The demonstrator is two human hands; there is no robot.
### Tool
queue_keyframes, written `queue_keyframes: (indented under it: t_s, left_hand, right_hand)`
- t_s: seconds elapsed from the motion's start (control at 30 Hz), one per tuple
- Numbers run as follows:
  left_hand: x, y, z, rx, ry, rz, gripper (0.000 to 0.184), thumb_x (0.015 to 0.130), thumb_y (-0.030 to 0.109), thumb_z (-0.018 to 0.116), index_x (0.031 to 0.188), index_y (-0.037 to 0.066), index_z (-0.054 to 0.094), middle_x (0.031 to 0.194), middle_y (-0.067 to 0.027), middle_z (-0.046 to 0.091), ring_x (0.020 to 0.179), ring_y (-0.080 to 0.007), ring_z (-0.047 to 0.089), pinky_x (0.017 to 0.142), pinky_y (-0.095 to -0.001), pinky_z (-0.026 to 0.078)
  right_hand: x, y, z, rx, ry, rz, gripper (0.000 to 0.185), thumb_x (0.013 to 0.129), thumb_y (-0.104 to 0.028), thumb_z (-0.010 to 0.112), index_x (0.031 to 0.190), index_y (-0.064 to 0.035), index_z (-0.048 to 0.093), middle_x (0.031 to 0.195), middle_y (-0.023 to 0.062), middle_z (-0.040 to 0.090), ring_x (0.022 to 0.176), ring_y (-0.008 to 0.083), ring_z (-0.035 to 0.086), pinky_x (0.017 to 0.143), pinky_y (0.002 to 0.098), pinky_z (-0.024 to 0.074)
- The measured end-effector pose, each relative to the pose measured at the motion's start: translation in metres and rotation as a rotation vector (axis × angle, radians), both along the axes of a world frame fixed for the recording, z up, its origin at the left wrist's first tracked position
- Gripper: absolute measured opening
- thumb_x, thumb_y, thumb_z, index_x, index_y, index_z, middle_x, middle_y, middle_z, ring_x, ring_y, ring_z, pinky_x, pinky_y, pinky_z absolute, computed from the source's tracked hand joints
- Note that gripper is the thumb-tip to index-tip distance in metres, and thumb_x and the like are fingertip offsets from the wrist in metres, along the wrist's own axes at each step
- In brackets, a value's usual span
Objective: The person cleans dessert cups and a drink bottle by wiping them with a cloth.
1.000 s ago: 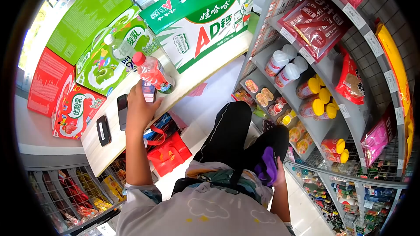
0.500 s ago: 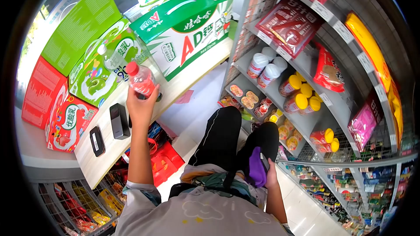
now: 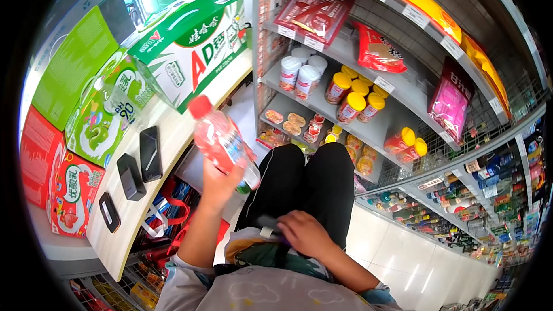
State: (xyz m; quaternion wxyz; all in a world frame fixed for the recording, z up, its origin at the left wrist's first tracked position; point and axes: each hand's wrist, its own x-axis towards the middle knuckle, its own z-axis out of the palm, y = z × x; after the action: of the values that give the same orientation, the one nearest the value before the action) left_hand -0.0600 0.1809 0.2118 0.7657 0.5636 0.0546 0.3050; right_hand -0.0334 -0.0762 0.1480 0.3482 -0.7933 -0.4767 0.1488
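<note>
Nearer the knees (image 3: 283,164) now, the red-capped, clear plastic bottle of pink drink (image 3: 214,135) leans cap-outward, its lower half held in the left hand's (image 3: 219,185) curled fingers.

On the counter (image 3: 112,253), 3 devices (image 3: 151,154) lie before the AD carton (image 3: 193,60), left of the shelves (image 3: 377,131).

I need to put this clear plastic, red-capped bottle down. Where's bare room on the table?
The bottle could go on the pale wooden table, on bare wood between the glossy black phone and green-and-white carton, or at the near end, below the small white-labelled black device. Green and red drink boxes crowd the back edge.
</note>
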Motion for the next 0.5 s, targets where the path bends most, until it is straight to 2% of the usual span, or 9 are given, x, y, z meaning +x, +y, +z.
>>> queue_keyframes:
  t_s: [0.07, 0.2, 0.27, 0.3, 0.33, 0.4, 0.43, 0.5]
  left_hand:
    - [0.002, -0.024, -0.016, -0.071, 0.099, -0.077, 0.052, 0.084, 0.003, 0.080, 0.127, 0.003, 0.051, 0.105, -0.0072, 0.066, 0.095, -0.0183, 0.069, 0.086, -0.0352, 0.057]
    - [-0.003, -0.063, -0.045, -0.056, 0.240, -0.177, 0.065, 0.079, -0.001, 0.084, 0.132, 0.003, 0.046, 0.114, -0.0075, 0.063, 0.101, -0.0151, 0.065, 0.089, -0.0336, 0.055]
    - [-0.006, -0.071, -0.054, 0.020, 0.312, -0.183, 0.071, 0.077, 0.003, 0.087, 0.134, 0.004, 0.044, 0.123, -0.0084, 0.057, 0.107, -0.0144, 0.060, 0.091, -0.0329, 0.054]
    - [-0.005, -0.075, -0.054, 0.097, 0.278, -0.151, 0.072, 0.075, 0.006, 0.088, 0.133, 0.004, 0.045, 0.119, -0.0095, 0.060, 0.105, -0.0166, 0.063, 0.090, -0.0340, 0.054]
    - [-0.003, -0.080, -0.052, 0.172, 0.242, -0.120, 0.072, 0.074, 0.008, 0.089, 0.132, 0.004, 0.047, 0.116, -0.0105, 0.063, 0.103, -0.0188, 0.066, 0.089, -0.0350, 0.055]
    - [-0.003, -0.083, -0.043, 0.513, 0.305, -0.073, 0.072, 0.071, 0.017, 0.091, 0.129, 0.003, 0.049, 0.107, -0.0141, 0.068, 0.098, -0.0273, 0.071, 0.086, -0.0383, 0.056]
    - [-0.004, -0.086, -0.040, 0.655, 0.370, -0.034, 0.072, 0.067, 0.024, 0.092, 0.124, 0.003, 0.053, 0.101, -0.0169, 0.071, 0.094, -0.0372, 0.071, 0.083, -0.0427, 0.057]
    - [0.004, -0.094, -0.032, 0.901, 0.266, 0.022, 0.071, 0.066, 0.031, 0.093, 0.120, 0.005, 0.055, 0.100, -0.0164, 0.069, 0.089, -0.0392, 0.069, 0.076, -0.0466, 0.056]
  right_hand:
    - [-0.011, 0.002, -0.006, -0.073, -0.360, -0.044, 0.024, 0.095, -0.026, 0.067, 0.102, -0.0038, 0.071, 0.099, 0.0161, 0.065, 0.092, 0.0334, 0.064, 0.087, 0.0418, 0.0520]
    - [-0.001, 0.006, 0.001, -0.034, -0.344, -0.116, 0.025, 0.095, -0.025, 0.065, 0.103, -0.0027, 0.071, 0.102, 0.0172, 0.065, 0.096, 0.0352, 0.064, 0.088, 0.0431, 0.0514]
    - [0.021, 0.003, 0.019, 0.049, -0.059, -0.150, 0.022, 0.097, -0.023, 0.062, 0.102, -0.0019, 0.069, 0.103, 0.0195, 0.065, 0.097, 0.0375, 0.063, 0.089, 0.0442, 0.0510]
    - [0.036, -0.006, 0.020, 0.084, 0.002, -0.200, 0.021, 0.099, -0.019, 0.059, 0.102, -0.0007, 0.068, 0.103, 0.0201, 0.065, 0.098, 0.0387, 0.063, 0.090, 0.0456, 0.0507]
    - [0.048, -0.011, 0.041, 0.163, 0.037, -0.309, 0.018, 0.101, -0.015, 0.056, 0.101, 0.0000, 0.066, 0.098, 0.0196, 0.065, 0.094, 0.0399, 0.064, 0.085, 0.0463, 0.0515]
    - [0.067, -0.019, 0.080, 0.306, 0.067, -0.462, 0.019, 0.099, -0.020, 0.060, 0.095, -0.0025, 0.065, 0.088, 0.0161, 0.064, 0.082, 0.0379, 0.065, 0.072, 0.0451, 0.0526]
    - [0.069, -0.021, 0.108, 0.314, 0.054, -0.470, 0.019, 0.099, -0.020, 0.060, 0.095, -0.0025, 0.065, 0.088, 0.0161, 0.064, 0.082, 0.0379, 0.065, 0.072, 0.0451, 0.0526]
    - [0.071, -0.022, 0.155, 0.108, -0.133, -0.334, 0.026, 0.094, -0.031, 0.069, 0.088, -0.0058, 0.062, 0.077, 0.0116, 0.061, 0.069, 0.0335, 0.065, 0.060, 0.0426, 0.0504]
